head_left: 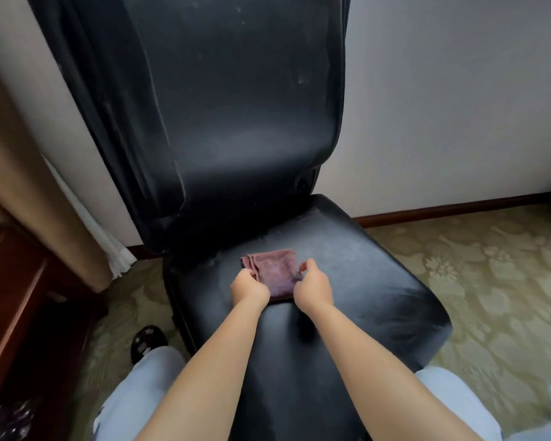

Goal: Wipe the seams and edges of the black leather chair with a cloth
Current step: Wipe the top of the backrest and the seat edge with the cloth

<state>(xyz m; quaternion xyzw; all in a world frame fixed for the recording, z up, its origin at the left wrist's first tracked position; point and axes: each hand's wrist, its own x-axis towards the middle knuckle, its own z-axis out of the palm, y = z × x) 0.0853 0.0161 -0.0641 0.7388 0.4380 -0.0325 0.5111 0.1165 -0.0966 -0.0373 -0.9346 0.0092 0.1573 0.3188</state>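
On the seat of the black leather chair (347,281), toward its middle, both hands work at a folded maroon cloth (272,272). The left hand (248,286) pinches the cloth's left edge with curled fingers; the right hand (312,286) has fingers curled at the cloth's right edge, thumb and forefinger raised just above it, so whether it actually grips the fabric I cannot tell.

The cloth lies flat as a rough rectangle, its long axis running from the seat's front edge back toward the backrest, with its layered fold edges showing along the left side.

Judging from here, the wiping of seams has not begun. The risk is that the folded layers slide apart when lifted by one edge alone, leaving a loose bundle too thick to press into the stitched seam down the backrest's left side.

Beyond the chair are patterned carpet (490,265), a pale wall (458,90) and dark wooden furniture (16,281).
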